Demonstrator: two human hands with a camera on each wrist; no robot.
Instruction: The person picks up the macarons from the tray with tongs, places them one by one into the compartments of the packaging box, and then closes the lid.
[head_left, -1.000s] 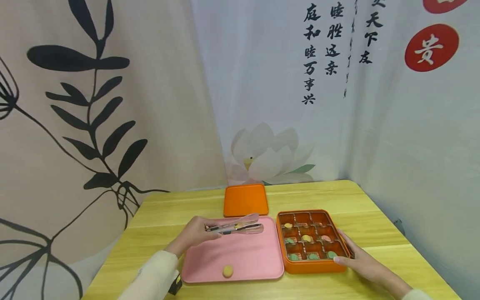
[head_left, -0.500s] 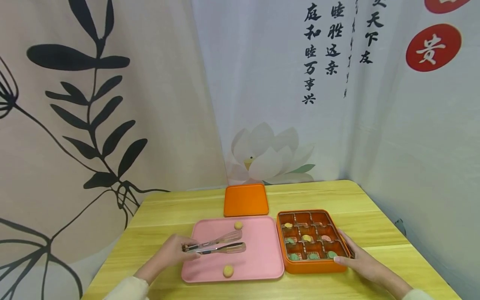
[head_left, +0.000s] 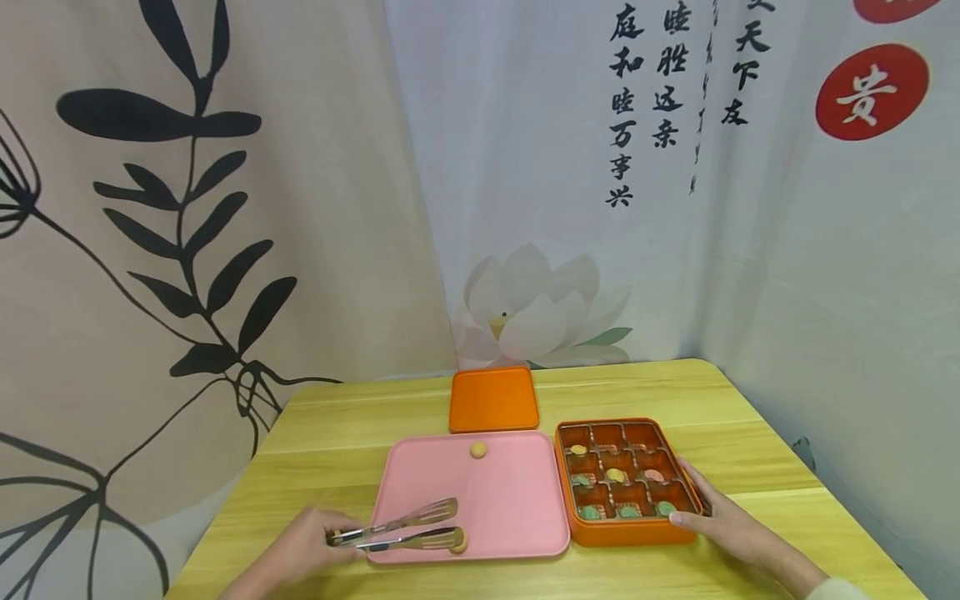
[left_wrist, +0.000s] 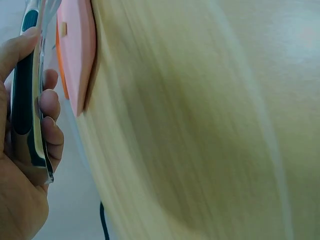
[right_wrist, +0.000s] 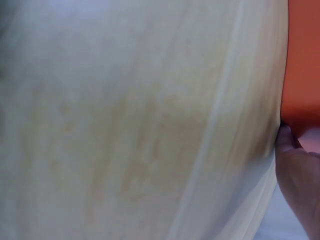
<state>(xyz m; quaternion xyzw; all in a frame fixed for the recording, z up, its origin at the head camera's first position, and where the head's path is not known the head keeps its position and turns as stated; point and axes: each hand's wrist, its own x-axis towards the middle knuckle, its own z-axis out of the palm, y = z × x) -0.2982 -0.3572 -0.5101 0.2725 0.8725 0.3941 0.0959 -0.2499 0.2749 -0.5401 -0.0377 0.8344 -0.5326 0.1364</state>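
My left hand (head_left: 303, 542) grips a pair of tongs (head_left: 390, 533) at the handle end, over the left front of the pink tray (head_left: 510, 508). The tongs' clear arms stand spread apart. Their nearer tip overlaps a small round yellow cookie-like piece (head_left: 460, 545) by the tray's front edge and partly hides it; contact cannot be told. In the left wrist view, fingers and thumb wrap the dark green and metal handle (left_wrist: 22, 95). My right hand (head_left: 723, 521) holds the right front corner of the orange divided box (head_left: 630, 533), thumb at the front, fingers along the side.
Another yellow piece (head_left: 477, 450) lies near the tray's back edge. Several compartments of the box hold yellow, green and pink (head_left: 653, 476) round pieces. Behind the tray lies a flat orange lid (head_left: 493, 400). A printed curtain (head_left: 337, 208) hangs behind the wooden table (head_left: 360, 417).
My left hand has drawn the tongs back towards me and to the left, from the tray's far part to its front edge, uncovering the back yellow piece. My right hand stays at the box.
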